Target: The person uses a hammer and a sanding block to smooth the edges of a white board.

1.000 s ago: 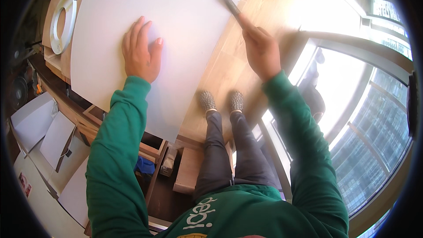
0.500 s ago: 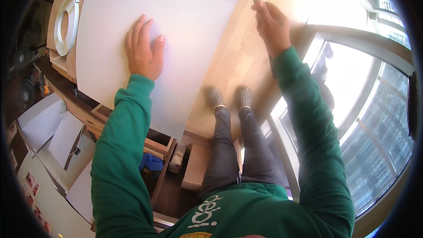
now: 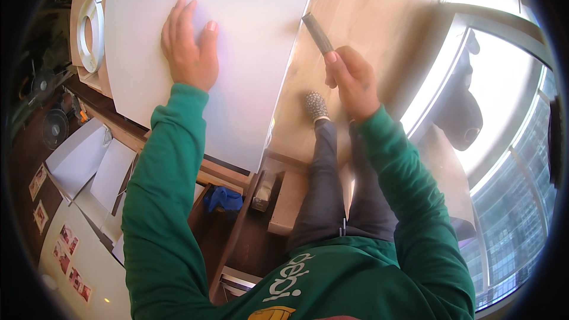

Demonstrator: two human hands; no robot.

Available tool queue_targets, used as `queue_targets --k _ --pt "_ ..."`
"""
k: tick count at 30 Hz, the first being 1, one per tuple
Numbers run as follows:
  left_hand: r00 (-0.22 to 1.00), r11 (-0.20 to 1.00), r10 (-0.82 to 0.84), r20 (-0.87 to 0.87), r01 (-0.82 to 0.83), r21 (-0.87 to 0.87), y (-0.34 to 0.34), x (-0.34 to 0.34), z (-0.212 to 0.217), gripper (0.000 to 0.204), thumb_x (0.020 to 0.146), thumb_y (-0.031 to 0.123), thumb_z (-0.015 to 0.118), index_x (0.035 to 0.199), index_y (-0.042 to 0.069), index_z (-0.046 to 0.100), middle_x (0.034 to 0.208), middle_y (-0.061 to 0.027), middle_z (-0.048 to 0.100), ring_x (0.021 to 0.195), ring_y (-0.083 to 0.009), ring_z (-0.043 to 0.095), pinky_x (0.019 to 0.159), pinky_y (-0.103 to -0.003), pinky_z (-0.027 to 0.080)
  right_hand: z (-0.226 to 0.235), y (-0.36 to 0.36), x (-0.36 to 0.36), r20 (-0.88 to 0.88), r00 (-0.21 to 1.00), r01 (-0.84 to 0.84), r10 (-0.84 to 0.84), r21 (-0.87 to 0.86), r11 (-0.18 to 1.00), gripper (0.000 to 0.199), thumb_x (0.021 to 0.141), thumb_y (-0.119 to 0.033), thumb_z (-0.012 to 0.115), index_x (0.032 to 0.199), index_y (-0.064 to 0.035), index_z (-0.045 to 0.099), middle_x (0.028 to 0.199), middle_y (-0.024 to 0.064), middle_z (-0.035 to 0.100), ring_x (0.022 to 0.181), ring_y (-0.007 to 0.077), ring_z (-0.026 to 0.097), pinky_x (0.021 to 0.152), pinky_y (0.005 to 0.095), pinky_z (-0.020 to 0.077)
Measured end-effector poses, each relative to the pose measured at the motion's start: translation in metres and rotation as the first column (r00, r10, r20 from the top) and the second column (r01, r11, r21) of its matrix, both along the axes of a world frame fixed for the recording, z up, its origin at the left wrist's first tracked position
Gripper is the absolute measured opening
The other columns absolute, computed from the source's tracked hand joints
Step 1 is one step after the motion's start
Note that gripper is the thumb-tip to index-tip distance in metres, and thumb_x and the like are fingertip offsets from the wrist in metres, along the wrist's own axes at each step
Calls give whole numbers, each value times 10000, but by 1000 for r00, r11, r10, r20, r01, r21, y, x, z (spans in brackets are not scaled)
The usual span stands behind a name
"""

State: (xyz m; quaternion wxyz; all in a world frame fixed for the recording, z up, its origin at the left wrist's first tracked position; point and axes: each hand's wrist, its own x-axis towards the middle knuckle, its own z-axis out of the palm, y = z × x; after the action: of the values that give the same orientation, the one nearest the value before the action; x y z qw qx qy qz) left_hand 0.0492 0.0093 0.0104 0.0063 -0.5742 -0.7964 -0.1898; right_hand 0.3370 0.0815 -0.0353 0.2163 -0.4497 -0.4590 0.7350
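The big white board lies flat on the table under the left hand, which rests on it palm down with fingers spread. Just off the board's right edge, the right hand is closed around a dark slim tool, tip pointing up and away over the wooden floor. No cut or mark shows on the board yet, so the work looks barely started. A white tape ring sits left of the left hand.

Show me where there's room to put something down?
The large white board is bare between the flat left hand and its right edge, where the right hand holds a dark tool. The left side near the white tape roll is crowded.
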Motion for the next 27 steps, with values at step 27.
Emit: queue_targets --k 27 --pt "999 999 13 34 -12 -37 0 2 2 484 963 251 582 1385 23 520 1532 -167 460 1400 -375 387 1179 -489 267 1 -14 -16 154 986 6 -69 375 927 477 966 -401 696 732 8 625 537 106 455 489 155 418 469 341 376"
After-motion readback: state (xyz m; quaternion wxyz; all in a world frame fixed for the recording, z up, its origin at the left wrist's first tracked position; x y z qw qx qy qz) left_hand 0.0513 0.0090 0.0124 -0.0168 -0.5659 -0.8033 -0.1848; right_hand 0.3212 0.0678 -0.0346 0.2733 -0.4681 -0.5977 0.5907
